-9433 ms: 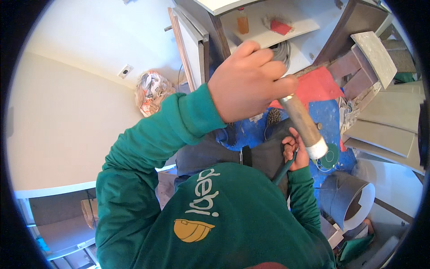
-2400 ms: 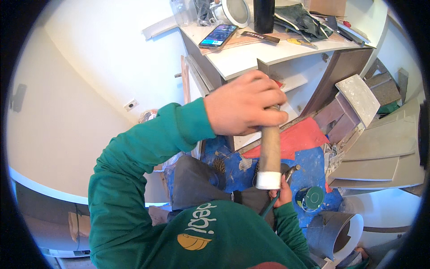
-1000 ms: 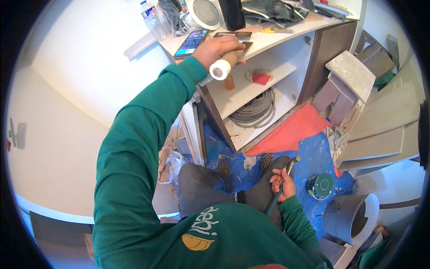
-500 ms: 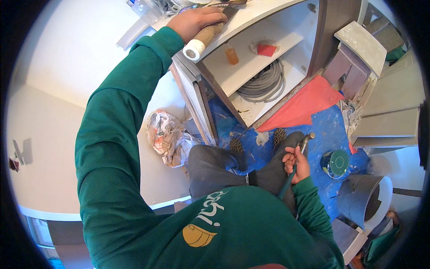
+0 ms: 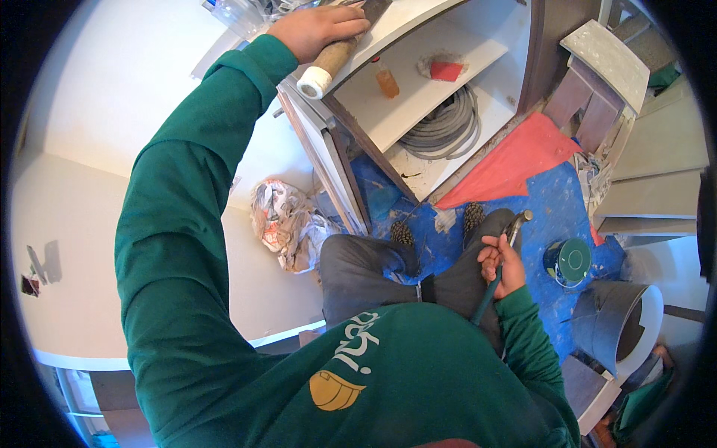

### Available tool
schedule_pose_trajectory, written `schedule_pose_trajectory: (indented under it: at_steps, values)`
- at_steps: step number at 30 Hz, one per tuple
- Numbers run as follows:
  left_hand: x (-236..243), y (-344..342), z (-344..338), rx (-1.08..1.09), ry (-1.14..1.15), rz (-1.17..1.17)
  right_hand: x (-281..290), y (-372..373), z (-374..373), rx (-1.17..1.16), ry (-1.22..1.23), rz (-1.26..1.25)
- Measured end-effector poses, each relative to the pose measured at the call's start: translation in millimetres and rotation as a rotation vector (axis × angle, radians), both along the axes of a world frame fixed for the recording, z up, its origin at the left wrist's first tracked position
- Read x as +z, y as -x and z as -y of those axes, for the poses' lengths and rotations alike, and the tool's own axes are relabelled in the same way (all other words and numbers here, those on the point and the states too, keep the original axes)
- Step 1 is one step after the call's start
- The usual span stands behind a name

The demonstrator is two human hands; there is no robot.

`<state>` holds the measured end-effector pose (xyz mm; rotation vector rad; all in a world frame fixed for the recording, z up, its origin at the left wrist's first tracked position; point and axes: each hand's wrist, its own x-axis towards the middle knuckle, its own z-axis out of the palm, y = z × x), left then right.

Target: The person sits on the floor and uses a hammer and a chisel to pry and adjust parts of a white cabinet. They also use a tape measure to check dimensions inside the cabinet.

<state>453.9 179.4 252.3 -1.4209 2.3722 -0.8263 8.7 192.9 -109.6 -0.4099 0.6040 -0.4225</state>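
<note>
On the countertop (image 5: 407,16) at the top, my left hand (image 5: 317,31) has its fingers curled over a tool with a thick wooden handle (image 5: 332,61). The handle ends in a white cap that juts past the counter's edge. A flat dark part shows beyond my fingers, but the tool's exact kind is unclear. At my right thigh, my right hand (image 5: 504,267) is closed round a claw hammer (image 5: 515,226). Its metal head points up and away, and its dark green shaft runs back toward my shirt.
Below the counter, an open cabinet (image 5: 418,112) holds coiled grey conduit (image 5: 444,127) and an orange bottle (image 5: 387,82). A door panel (image 5: 317,149) leans at its left, beside plastic bags (image 5: 280,216). Blue sheeting (image 5: 538,224) covers the floor, with a green bucket (image 5: 571,261) and red cloth (image 5: 515,160).
The view has shifted slightly, so the cabinet and floor things sit a little farther right. My left hand has moved slightly left with the wooden handle. The right hand keeps its hold on the hammer.
</note>
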Motion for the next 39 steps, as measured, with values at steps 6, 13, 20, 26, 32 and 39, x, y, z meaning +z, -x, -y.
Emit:
schedule_pose_trajectory:
  at_steps: [6,13,20,26,32,39]
  values:
    - [3,-12,4,-0.036,0.044,0.098,2,-1,0,-0.008,-0.012,-0.016]
    - [-1,-6,-1,0.016,0.063,0.07,1,-1,0,-0.01,-0.022,-0.011]
    - [3,-3,1,-0.026,0.024,0.039,3,-1,0,-0.013,0.001,-0.033]
    - [5,-11,2,-0.05,-0.01,0.036,0,-1,0,-0.006,0.009,-0.033]
    - [-1,-24,10,-0.072,0.015,0.12,-1,-1,1,-0.01,-0.011,-0.01]
    - [1,-23,17,-0.066,-0.022,0.098,3,-2,1,-0.015,-0.03,-0.031]
